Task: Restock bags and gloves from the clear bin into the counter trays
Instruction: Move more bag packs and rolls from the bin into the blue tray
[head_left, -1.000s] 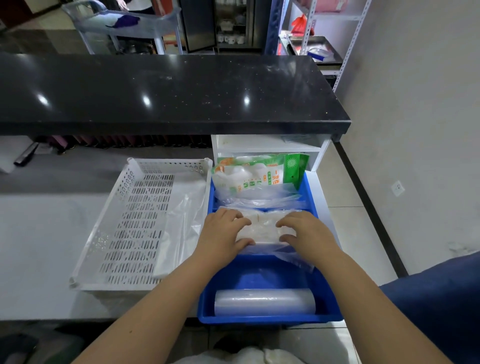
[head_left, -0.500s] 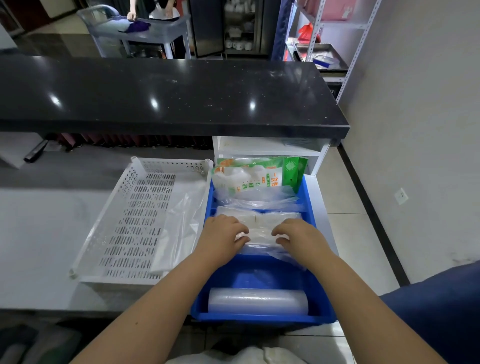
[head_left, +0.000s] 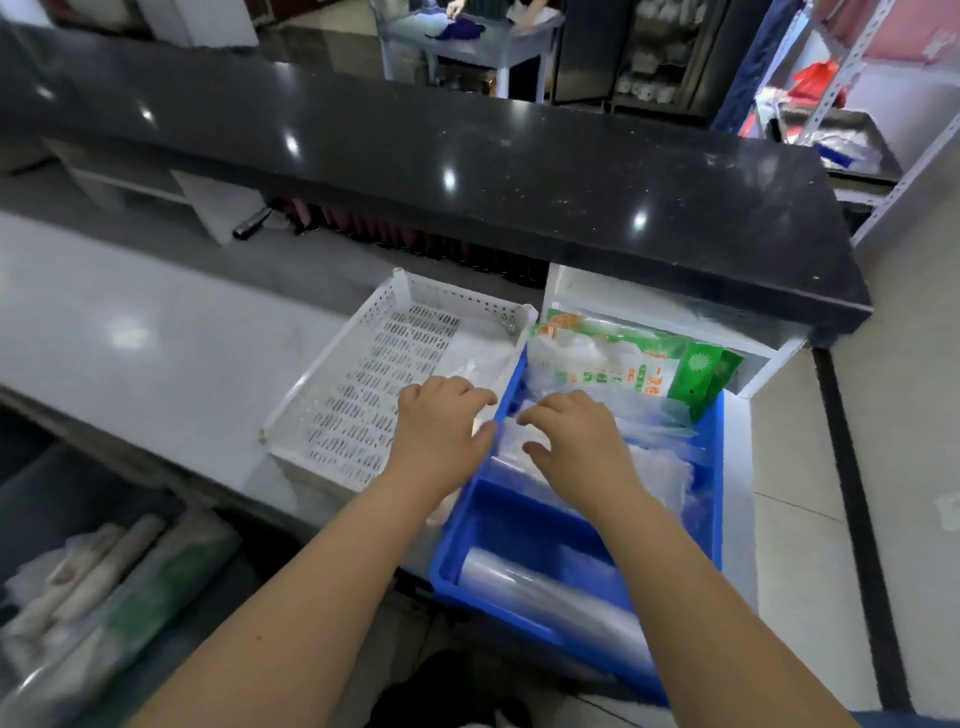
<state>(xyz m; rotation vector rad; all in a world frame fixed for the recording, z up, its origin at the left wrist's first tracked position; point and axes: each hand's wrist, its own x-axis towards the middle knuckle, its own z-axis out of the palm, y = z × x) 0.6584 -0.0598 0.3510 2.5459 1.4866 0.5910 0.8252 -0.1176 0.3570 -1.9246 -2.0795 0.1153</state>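
Observation:
A blue tray (head_left: 719, 467) sits on the counter's right end. It holds green glove packs (head_left: 670, 371) at the back, a flat pack of clear bags (head_left: 662, 478) in the middle and a clear roll (head_left: 550, 597) at the front. A white perforated tray (head_left: 363, 395) stands to its left with a clear bag (head_left: 470, 364) inside. My left hand (head_left: 441, 436) hovers over the wall between the two trays, and my right hand (head_left: 576, 447) is over the pack's left end. Both have curled fingers and thumbs that seem to pinch the pack's left edge, which is blurred.
A clear bin (head_left: 109, 597) with rolls and bags sits low at the left, below the pale counter (head_left: 130, 332). A black raised countertop (head_left: 467, 171) runs across the back. A white shelf unit (head_left: 758, 364) stands behind the blue tray.
Both hands have slid left along the pack and come closer together, and the left one now reaches the tray wall. My view has swung left and down, so the clear bin shows.

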